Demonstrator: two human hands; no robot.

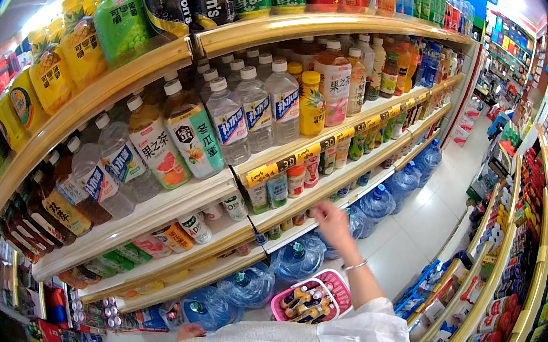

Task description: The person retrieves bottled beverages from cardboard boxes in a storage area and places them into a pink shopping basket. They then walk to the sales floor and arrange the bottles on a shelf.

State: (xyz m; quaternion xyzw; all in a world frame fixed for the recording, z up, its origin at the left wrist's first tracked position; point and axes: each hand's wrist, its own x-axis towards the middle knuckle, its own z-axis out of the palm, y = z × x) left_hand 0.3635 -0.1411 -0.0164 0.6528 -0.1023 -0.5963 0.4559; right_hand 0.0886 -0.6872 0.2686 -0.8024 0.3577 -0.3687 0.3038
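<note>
My right hand (332, 223) reaches forward in front of the lower shelves, its fingers curled near a gold shelf edge (280, 210). I cannot make out whether anything is between the fingers. Low in the picture, beside the water jugs, my left hand (190, 331) is only partly visible, the rest hidden by my white top. Small bottles and cans (296, 179) line the shelf just beyond my right hand. Below my right forearm, a pink plastic basket (343, 287) on the floor contains several dark-bodied bottles (308, 302) with yellow labels.
Large blue water jugs (298, 253) stand along the shelf's foot. Clear drink bottles (263, 115) and a yellow pineapple-shaped bottle (311, 107) fill the middle shelf, above yellow price tags (308, 152). Across the tiled aisle (405, 230), another shelf holds red-lidded jars (503, 305).
</note>
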